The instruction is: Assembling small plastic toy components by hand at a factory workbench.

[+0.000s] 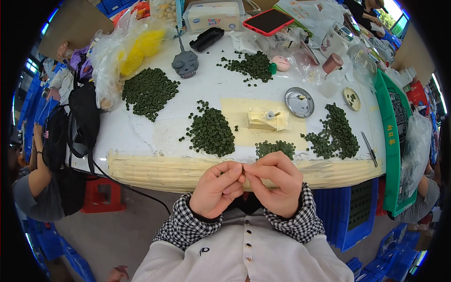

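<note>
My left hand (219,189) and my right hand (276,182) meet in front of my chest, just past the table's near edge. Their thumbs and forefingers are pinched together around a tiny dark part (243,170), mostly hidden by the fingertips. Beyond my right hand lies a flat patch of small round dark green parts (275,149). A larger heap of the same parts (212,131) sits beyond my left hand, and another heap (339,131) is to the right. A small block wrapped in cream tape (268,120), with a short peg on top, stands beyond them.
Farther back are two more green heaps (149,93) (253,66), a grey toy tank (185,64), a round metal lid (299,102) and a red-cased phone (268,21). Tweezers (369,148) lie at right beside a green tray (392,155). Blue crates (345,216) stand below.
</note>
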A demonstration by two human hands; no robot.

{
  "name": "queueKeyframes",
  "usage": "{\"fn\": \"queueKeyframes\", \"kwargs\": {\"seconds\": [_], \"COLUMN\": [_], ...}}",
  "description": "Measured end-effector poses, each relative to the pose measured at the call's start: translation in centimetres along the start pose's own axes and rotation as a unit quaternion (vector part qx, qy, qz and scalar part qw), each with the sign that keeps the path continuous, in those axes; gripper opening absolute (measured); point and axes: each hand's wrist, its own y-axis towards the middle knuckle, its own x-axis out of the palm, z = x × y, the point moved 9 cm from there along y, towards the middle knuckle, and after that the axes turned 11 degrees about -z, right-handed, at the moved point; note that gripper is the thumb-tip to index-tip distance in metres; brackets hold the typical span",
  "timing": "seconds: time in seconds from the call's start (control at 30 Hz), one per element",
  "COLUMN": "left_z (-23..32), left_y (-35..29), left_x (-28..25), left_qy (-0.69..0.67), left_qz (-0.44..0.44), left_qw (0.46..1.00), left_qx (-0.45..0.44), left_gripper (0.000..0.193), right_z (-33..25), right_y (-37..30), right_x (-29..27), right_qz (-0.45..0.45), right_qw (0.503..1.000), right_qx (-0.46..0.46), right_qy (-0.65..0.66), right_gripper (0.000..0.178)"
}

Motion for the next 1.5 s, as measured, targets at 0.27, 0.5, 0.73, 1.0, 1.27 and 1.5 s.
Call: {"fn": "queueKeyframes", "kwargs": {"seconds": [0.27,0.5,0.73,1.0,1.27,1.5], "left_z": [0.0,1.4,1.7,2.0,2.4,1.9], "left_y": [0.0,-0.5,-0.6,-0.7,-1.0,-0.9], "left_x": [0.3,0.0,0.2,0.1,-0.1,-1.0], "left_qy": [0.054,0.152,0.169,0.215,0.280,0.106], "left_qz": [0.014,0.064,0.062,0.078,0.089,0.112], "left_qw": [0.998,0.985,0.982,0.971,0.952,0.985], "left_qx": [-0.011,0.050,0.049,0.065,0.089,0.076], "left_gripper": [0.013,0.011,0.009,0.008,0.008,0.010], "right_z": [1.9,0.3,0.8,2.3,4.0,4.6], "right_y": [-0.4,-0.1,-0.3,-0.4,-1.4,-0.9], "right_x": [0.0,-0.3,-0.2,0.6,2.1,0.1], "right_qz": [-0.036,-0.014,-0.027,-0.057,-0.060,-0.001], "right_qw": [0.992,0.999,1.000,0.983,0.944,0.974], "right_qx": [0.044,-0.005,0.013,0.093,0.158,0.164], "right_qy": [0.114,-0.032,0.008,0.147,0.282,0.156], "right_gripper": [0.019,0.019,0.018,0.014,0.013,0.010]}}
